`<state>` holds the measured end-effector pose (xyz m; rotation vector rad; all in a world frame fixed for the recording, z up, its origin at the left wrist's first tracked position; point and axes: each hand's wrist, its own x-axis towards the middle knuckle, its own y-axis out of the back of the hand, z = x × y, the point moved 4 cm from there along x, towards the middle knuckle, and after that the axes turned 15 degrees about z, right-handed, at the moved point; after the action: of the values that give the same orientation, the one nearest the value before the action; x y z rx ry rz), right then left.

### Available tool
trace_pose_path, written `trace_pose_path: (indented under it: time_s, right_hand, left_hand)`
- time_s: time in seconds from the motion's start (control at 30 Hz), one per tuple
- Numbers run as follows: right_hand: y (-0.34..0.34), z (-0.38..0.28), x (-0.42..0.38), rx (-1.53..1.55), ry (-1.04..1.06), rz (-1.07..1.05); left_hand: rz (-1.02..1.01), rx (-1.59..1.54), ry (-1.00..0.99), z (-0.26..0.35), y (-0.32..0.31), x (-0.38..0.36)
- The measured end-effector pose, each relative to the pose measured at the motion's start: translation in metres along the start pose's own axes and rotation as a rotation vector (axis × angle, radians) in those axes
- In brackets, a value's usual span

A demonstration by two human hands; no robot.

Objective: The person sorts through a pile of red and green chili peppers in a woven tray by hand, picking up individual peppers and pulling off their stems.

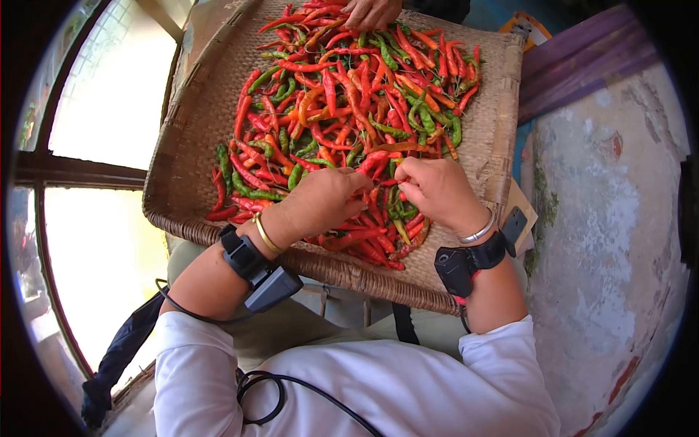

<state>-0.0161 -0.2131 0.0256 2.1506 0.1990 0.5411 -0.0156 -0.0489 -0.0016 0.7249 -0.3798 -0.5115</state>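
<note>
Red, orange and green chili peppers (331, 109) lie heaped in a shallow woven basket (491, 138). Over the near part of the heap, my left hand (320, 200) has its fingers curled together, palm down; a red chili touches its fingertips, but whether they grip it is hidden. Just right of it, my right hand (440, 191) is closed in a pinch, and a small red bit of chili shows at its thumb tip. The two hands are close together but apart. More peppers lie beneath and between them.
Another person's hand (371, 13) reaches into the peppers at the basket's far edge. A phone (515, 224) lies beyond the basket's right side. Bright window panes (105, 255) stand at left, a purple plank (582, 65) at upper right. A black cable (273, 379) loops over my white shirt.
</note>
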Motion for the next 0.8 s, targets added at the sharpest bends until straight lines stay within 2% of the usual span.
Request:
trace_pose_path:
  time_s: [0.03,0.1,0.13,0.2,0.23,0.3,0.37,0.4,0.43,0.47,0.53,0.6,0.63,0.7,0.73,0.8]
  right_hand:
    - [0.006,-0.007,0.003,0.001,0.0,-0.002]
    - [0.012,-0.013,0.005,0.305,-0.231,-0.106]
    - [0.01,-0.013,0.004,0.305,-0.232,-0.106]
    - [0.005,-0.011,0.002,0.748,-0.393,-0.11]
    - [0.004,-0.013,0.002,0.748,-0.394,-0.109]
    - [0.001,-0.015,0.001,0.991,-0.588,-0.114]
    - [-0.006,-0.011,-0.002,1.083,-0.642,-0.066]
    - [-0.01,-0.009,-0.003,1.175,-0.696,-0.018]
    - [-0.013,-0.008,-0.003,1.175,-0.696,-0.017]
    - [-0.014,-0.004,-0.003,1.11,-0.724,0.053]
    - [-0.021,0.004,-0.004,1.044,-0.75,0.123]
    - [-0.024,0.007,-0.003,0.719,-0.43,0.208]
    - [-0.027,0.008,-0.004,0.719,-0.429,0.209]
    - [-0.037,0.002,-0.008,0.714,-0.431,-0.025]
    - [-0.037,0.0,-0.009,0.715,-0.43,-0.025]
    - [-0.043,-0.003,-0.014,0.918,-0.734,-0.196]
  left_hand:
    - [0.097,-0.043,-0.012,0.003,0.005,0.002]
    - [0.13,-0.083,0.007,0.011,0.01,0.006]
    - [0.164,-0.123,0.025,0.012,0.012,0.007]
    - [0.132,-0.196,0.0,0.011,0.01,0.008]
    - [0.102,-0.269,-0.024,0.011,0.008,0.008]
    - [0.116,-0.309,-0.022,0.01,0.004,0.007]
    - [0.133,-0.348,-0.02,0.011,0.004,0.007]
    - [0.054,-0.414,0.085,0.01,0.003,0.007]
    - [-0.026,-0.479,0.19,0.009,0.001,0.006]
    - [-0.026,-0.479,0.19,0.01,0.002,0.006]
    - [-0.02,-0.851,0.557,0.004,-0.002,0.002]
    - [0.051,-0.911,0.585,0.001,0.003,0.005]
    - [0.124,-0.971,0.614,-0.003,0.006,0.006]
    - [0.164,-1.064,0.646,-0.008,0.005,0.007]
    - [0.206,-1.156,0.678,-0.011,0.005,0.007]
    - [0.207,-1.254,0.723,-0.012,0.005,0.006]
